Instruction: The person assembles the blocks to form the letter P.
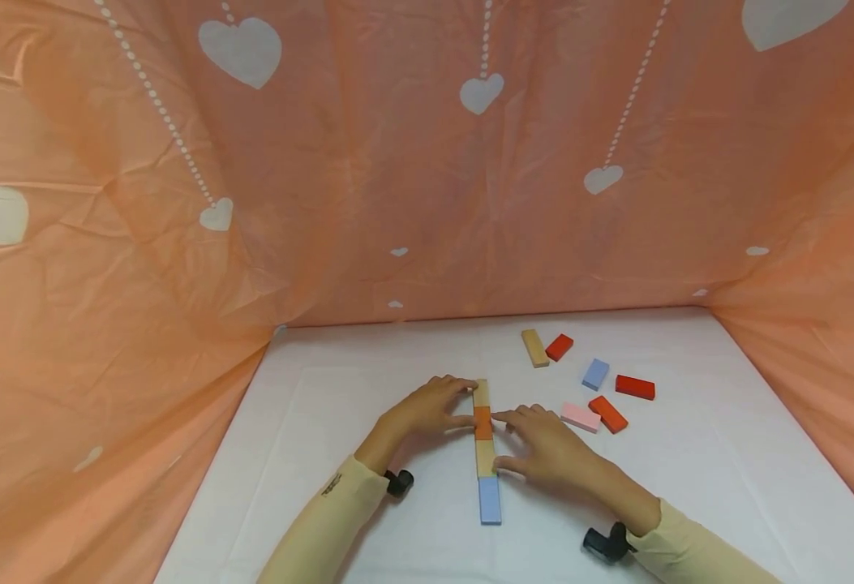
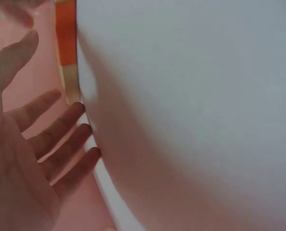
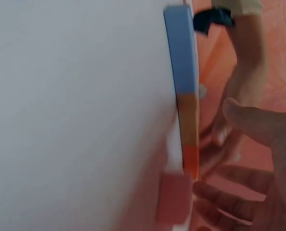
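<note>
Four flat wooden blocks form one straight line end to end: a natural wood block [image 1: 481, 394] at the far end, an orange block [image 1: 483, 424], a second natural wood block [image 1: 486, 459] and a light blue block [image 1: 490, 501] nearest me. My left hand [image 1: 434, 407] rests along the line's left side, fingertips at the far block and thumb beside the orange one. On the right side, my right hand [image 1: 554, 450] has its index finger by the orange block and its thumb by the nearer wood block. Both hands' fingers are spread and loosely extended.
Loose blocks lie to the right: natural wood [image 1: 534, 348], red [image 1: 560, 347], blue [image 1: 595, 374], another red [image 1: 635, 387], orange-red [image 1: 608, 414] and pink [image 1: 581, 418], close past my right hand. A white cloth [image 1: 324, 381] covers the table; an orange curtain [image 1: 427, 186] surrounds it.
</note>
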### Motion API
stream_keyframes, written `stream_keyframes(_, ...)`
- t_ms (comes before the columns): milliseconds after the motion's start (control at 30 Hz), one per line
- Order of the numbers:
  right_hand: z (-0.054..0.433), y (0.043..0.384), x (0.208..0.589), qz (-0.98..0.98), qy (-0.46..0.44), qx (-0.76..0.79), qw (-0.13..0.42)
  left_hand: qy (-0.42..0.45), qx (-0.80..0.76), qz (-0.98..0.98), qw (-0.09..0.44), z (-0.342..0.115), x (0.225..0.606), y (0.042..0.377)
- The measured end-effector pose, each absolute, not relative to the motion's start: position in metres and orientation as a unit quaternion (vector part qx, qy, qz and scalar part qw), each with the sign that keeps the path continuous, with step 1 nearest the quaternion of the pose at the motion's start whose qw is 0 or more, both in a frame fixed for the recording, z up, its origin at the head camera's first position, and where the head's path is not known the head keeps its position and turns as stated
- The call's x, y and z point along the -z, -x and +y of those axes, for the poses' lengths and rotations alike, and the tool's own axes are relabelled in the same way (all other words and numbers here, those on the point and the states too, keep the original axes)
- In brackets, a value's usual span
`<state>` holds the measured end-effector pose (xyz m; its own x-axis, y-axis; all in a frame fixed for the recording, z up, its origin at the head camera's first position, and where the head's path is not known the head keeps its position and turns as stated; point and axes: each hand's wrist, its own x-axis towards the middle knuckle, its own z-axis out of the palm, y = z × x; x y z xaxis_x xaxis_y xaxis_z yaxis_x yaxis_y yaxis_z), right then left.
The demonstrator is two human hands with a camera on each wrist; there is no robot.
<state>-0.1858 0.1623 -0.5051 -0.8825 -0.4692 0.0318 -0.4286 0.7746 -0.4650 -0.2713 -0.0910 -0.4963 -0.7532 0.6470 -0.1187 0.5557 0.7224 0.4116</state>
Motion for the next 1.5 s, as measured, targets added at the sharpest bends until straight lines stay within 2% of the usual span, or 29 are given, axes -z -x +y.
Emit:
stream_keyframes(500,0.204,0.237,0.493,0.929,0.258,0.264,-0.016,-0.317,-0.152,0.926,0.138,-0.092,0.498,0.236)
stream_keyframes(1000,0.232,0.297,0.497,0.91,0.273,0.311,-0.012,-0.295,-0.117,0.942,0.105,-0.084,0.503,0.224)
stream_keyframes(1500,0.245,0.338,0.495,0.936,0.233,0.26,0.034,-0.298,-0.11,0.943,0.104,-0.083,0.501,0.22)
